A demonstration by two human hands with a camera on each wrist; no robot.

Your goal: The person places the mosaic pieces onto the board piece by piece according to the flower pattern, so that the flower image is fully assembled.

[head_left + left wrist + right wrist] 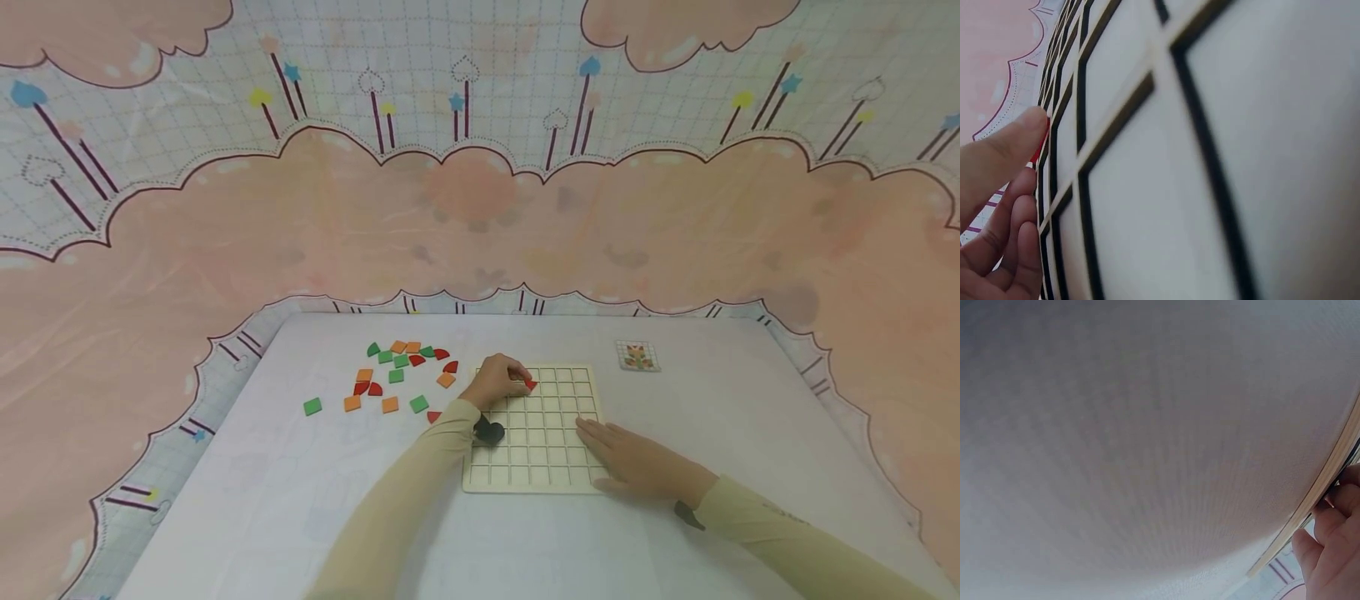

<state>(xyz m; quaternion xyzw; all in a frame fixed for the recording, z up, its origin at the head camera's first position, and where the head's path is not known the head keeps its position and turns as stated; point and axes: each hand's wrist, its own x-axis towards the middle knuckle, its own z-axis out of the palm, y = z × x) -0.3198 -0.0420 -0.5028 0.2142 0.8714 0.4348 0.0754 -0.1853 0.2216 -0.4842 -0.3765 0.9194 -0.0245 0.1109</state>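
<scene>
a patterned cloth (pixel 675 217) hangs behind a white tabletop (pixel 750 417) and along its left and right sides, printed with peach clouds (pixel 105 33), faint dotted grid lines, dark stems and small blue stars (pixel 456 102).

The left hand (pixel 497 382) partly hides its red piece (pixel 531 385). The right hand (pixel 643 463) covers the board's (pixel 538 458) near right corner.
</scene>
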